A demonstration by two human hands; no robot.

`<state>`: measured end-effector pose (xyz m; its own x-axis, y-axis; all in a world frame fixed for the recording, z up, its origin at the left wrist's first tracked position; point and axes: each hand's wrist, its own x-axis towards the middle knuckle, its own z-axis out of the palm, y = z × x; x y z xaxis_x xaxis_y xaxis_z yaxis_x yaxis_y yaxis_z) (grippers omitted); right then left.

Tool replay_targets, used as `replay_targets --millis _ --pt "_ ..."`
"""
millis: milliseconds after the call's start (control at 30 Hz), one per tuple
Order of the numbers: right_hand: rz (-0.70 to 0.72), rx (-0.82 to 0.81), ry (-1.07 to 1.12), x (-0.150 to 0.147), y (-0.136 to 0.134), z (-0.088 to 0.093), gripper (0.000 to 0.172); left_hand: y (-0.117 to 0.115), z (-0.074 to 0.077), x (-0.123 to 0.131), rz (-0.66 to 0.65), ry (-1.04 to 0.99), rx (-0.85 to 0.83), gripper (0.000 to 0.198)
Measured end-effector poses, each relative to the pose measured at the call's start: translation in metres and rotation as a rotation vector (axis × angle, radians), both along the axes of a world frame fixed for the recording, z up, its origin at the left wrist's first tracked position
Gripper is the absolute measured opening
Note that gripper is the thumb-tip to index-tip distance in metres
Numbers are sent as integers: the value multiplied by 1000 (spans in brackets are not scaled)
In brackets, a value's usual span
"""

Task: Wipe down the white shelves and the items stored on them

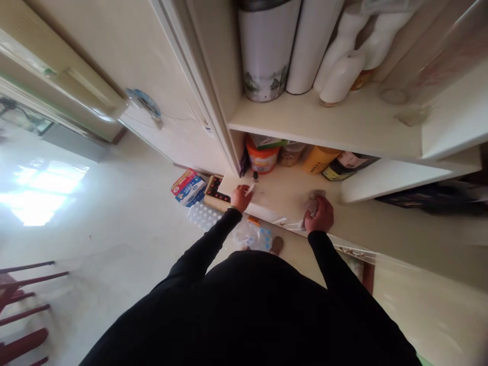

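On the lower shelf [282, 195], your right hand [319, 214] is closed around a crumpled greyish cloth [314, 199], holding it against the shelf surface near the front edge. Your left hand [241, 197] is at the shelf's left end, its fingers pinched on a small white object [249, 189]; it is too small to tell what it is. Just behind that hand stands a tiny dark bottle [255, 177]. Further back along the shelf sit an orange tub [262, 159], a clear jar [292, 154], a yellow container [317, 159] and a dark tin [345, 165]. Above, the upper shelf [343, 124] carries a white canister [266, 51] and white bottles [341, 76]. Down on the floor, left of the shelves, lie a red and blue carton [188, 187] and a pack of water bottles [203, 215].
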<state>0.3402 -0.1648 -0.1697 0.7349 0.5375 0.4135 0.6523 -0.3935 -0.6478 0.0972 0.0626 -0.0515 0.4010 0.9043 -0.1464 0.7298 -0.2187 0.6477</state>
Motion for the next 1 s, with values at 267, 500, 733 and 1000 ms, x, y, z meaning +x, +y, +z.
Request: replay_targets --millis 267,500,733,1000 --pt "-5 -10 -16 -1 0 0 67 11 -5 15 -44 102 -47 28" --pt "7 -24 -23 0 -2 1 65 17 -6 16 29 8 -137 27" --pt "10 -14 -9 0 -2 -1 69 21 -10 12 193 -296 -390 15" --pt "17 -23 -21 1 -3 -1 67 10 6 9 241 -655 -685 39"
